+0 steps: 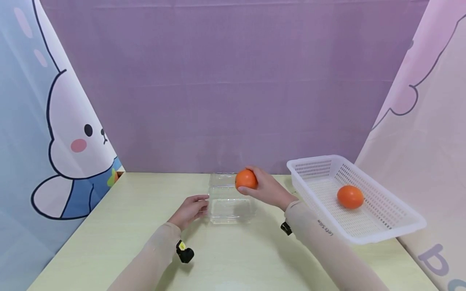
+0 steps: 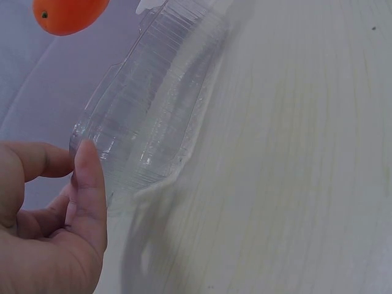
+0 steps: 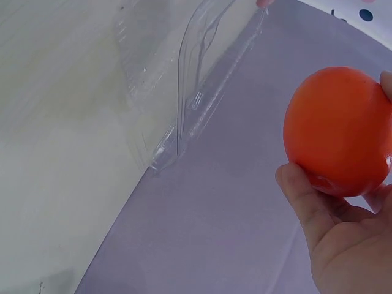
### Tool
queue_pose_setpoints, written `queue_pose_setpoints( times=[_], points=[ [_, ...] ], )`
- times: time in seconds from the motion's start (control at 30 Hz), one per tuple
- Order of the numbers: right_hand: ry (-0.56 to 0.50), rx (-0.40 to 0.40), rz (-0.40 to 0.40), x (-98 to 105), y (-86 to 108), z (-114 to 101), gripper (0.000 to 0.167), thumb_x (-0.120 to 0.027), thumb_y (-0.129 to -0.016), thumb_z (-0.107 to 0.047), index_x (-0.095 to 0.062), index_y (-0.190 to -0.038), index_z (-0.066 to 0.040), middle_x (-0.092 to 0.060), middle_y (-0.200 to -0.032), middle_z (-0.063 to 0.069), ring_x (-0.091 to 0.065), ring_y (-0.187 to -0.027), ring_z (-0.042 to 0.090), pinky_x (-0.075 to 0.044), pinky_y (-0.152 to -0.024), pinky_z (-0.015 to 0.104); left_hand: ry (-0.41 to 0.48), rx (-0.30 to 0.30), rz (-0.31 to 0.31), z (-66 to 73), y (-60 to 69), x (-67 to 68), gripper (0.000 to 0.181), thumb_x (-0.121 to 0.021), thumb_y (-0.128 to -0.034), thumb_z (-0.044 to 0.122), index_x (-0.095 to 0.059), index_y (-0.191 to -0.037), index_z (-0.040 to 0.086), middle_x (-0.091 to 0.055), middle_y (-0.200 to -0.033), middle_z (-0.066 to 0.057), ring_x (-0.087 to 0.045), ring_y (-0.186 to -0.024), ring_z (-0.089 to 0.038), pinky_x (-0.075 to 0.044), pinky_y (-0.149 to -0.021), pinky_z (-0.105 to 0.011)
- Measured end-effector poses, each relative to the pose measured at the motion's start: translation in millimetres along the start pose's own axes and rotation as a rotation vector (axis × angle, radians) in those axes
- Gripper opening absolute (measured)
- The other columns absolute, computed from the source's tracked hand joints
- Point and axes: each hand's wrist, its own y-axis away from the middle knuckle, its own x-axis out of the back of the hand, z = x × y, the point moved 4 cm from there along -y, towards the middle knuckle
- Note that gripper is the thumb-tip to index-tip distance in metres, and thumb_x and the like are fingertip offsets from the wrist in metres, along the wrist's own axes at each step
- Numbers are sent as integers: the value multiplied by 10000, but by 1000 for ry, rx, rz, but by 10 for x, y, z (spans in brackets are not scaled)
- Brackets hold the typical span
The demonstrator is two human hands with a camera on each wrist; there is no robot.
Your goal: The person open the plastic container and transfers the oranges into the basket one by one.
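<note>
A clear plastic clamshell box [image 1: 231,210] stands on the table with its lid [image 1: 220,179] raised at the back. My left hand [image 1: 189,211] pinches the box's left rim between thumb and fingers, which the left wrist view shows close up at the rim [image 2: 86,131]. Above the right side of the box, my right hand [image 1: 269,189] grips a smooth, glossy orange [image 1: 245,180]. In the right wrist view, thumb and fingers hold the orange [image 3: 337,131] from the sides, apart from the box. Inside the box I see nothing.
To the right stands a white perforated plastic basket [image 1: 382,233], with a second orange [image 1: 350,197] lying in it. The pale wooden table [image 1: 120,226] ends at a purple cloth backdrop [image 1: 225,89]. Printed curtains [image 1: 418,153] hang at both sides.
</note>
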Motion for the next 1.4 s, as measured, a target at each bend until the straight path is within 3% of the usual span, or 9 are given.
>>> queue_pose_setpoints(
  times=[0.5,0.97,1.4],
  points=[
    [50,0,13,178,4,73,807,-723,-886,-519,-402,-1486,-85,-542,-1348,96,-575,-1107,272,-529,-913,452,-2,7,13,-17,-9,5,409,-532,-1024,65,-493,-1403,-84,-554,-1112,-187,-562,-950,-207,-559,-888,-331],
    [77,-6,41,482,52,188,813,-725,-890,-510,-395,-1488,-69,-545,-1329,116,-566,-1107,289,-527,-897,481,-1,16,17,-28,-28,3,413,-536,-1023,65,-494,-1409,-76,-551,-1123,-192,-562,-987,-236,-555,-903,-335],
    [94,-30,56,709,120,329,832,-723,-897,-497,-364,-1502,-53,-496,-1381,139,-553,-1119,318,-528,-891,504,19,18,15,-39,-45,3,406,-543,-1021,62,-502,-1400,-77,-556,-1062,-139,-564,-948,-208,-561,-884,-321]
  ],
)
